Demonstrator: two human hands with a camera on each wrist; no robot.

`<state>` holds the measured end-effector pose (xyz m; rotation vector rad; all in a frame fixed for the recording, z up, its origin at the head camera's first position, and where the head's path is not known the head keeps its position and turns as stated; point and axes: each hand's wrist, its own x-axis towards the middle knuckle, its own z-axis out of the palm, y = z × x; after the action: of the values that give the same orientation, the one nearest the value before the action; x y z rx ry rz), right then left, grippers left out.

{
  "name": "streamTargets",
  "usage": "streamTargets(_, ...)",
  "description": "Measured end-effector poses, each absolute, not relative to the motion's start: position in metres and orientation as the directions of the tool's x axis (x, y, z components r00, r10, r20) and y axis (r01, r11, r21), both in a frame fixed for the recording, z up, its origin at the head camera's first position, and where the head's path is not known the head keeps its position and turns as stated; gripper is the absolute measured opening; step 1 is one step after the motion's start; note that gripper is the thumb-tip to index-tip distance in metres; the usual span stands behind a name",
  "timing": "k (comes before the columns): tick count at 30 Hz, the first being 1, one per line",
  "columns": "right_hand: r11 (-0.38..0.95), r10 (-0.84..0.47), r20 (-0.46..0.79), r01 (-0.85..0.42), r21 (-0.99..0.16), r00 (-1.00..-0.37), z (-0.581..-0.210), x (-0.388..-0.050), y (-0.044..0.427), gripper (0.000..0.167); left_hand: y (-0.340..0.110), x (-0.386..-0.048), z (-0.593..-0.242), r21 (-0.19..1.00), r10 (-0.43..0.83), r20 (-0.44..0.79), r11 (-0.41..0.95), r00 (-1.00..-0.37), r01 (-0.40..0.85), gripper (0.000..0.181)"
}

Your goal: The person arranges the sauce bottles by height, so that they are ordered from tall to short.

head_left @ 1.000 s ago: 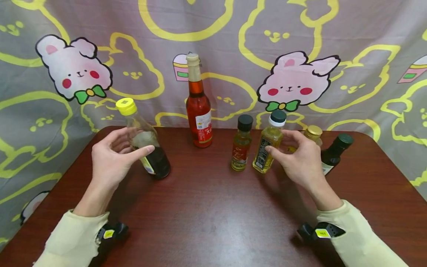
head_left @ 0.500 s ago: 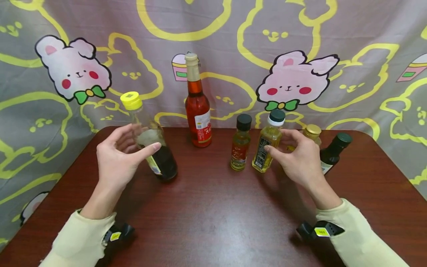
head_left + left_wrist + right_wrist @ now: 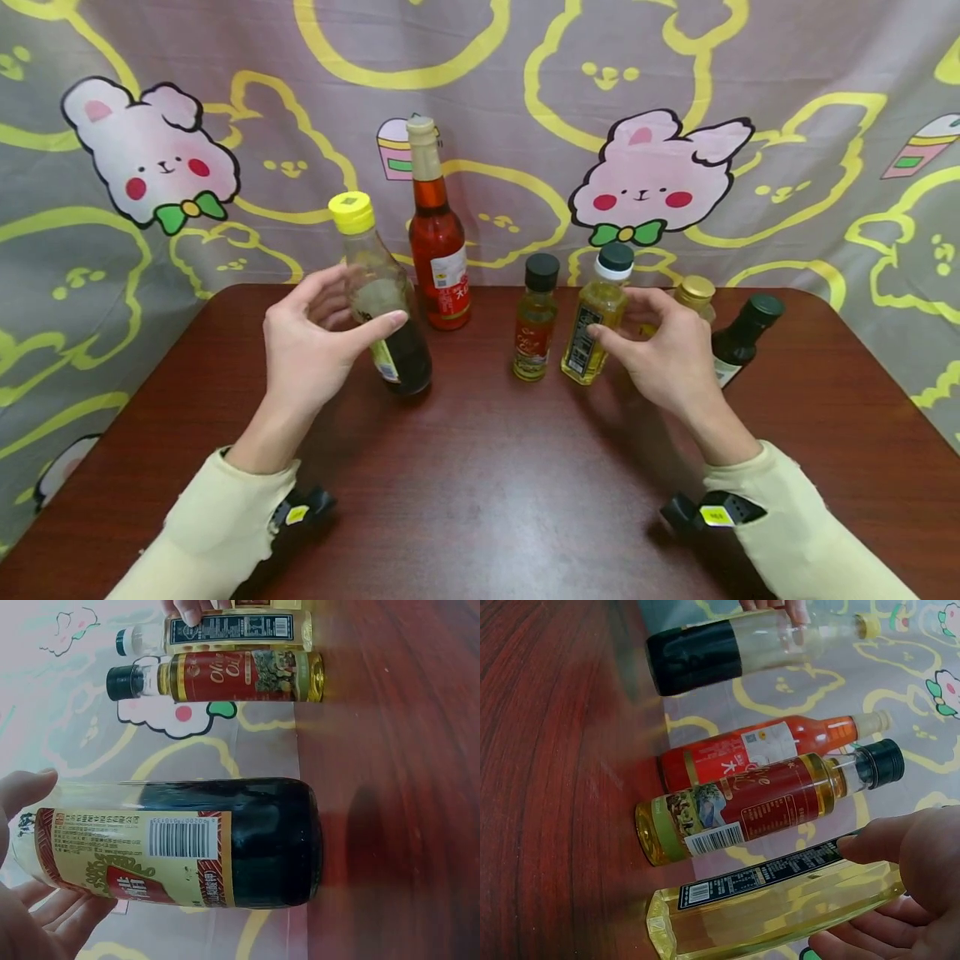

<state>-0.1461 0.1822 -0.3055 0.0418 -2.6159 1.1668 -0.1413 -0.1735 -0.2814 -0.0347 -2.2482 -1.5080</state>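
Note:
My left hand (image 3: 311, 342) grips a yellow-capped glass bottle of dark liquid (image 3: 401, 350), thumb in front and fingers behind. The bottle leans a little left at its top; whether its base touches the table I cannot tell. Its cream and red label with a barcode shows in the left wrist view. With thumb and fingers around its sides, my right hand (image 3: 671, 350) holds a square bottle of yellow oil (image 3: 583, 354) with a dark green cap and black label. Just left of that stands a small olive oil bottle (image 3: 535, 333), red-labelled and black-capped.
Behind the dark bottle stands a tall bottle of red liquid (image 3: 441, 250). Partly hidden behind my right hand are a gold-capped bottle (image 3: 696, 292) and a dark green bottle (image 3: 742, 337). A patterned curtain (image 3: 480, 108) hangs behind the brown table (image 3: 480, 483).
My left hand has carried the dark bottle to the right, close to the red bottle. My right hand stays on the square oil bottle. The head view has shifted slightly.

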Motion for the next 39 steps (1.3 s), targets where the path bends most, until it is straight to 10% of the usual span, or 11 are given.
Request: streamTargets(39, 0.674, 0.073, 0.254, -0.140, -0.726, -0.965, -0.305, -0.145, 0.183, 0.063, -0.090, -0.199, -0.282, 0.833, -0.052, 0.440, 0.396, -0.897, 0.386, 0.070)
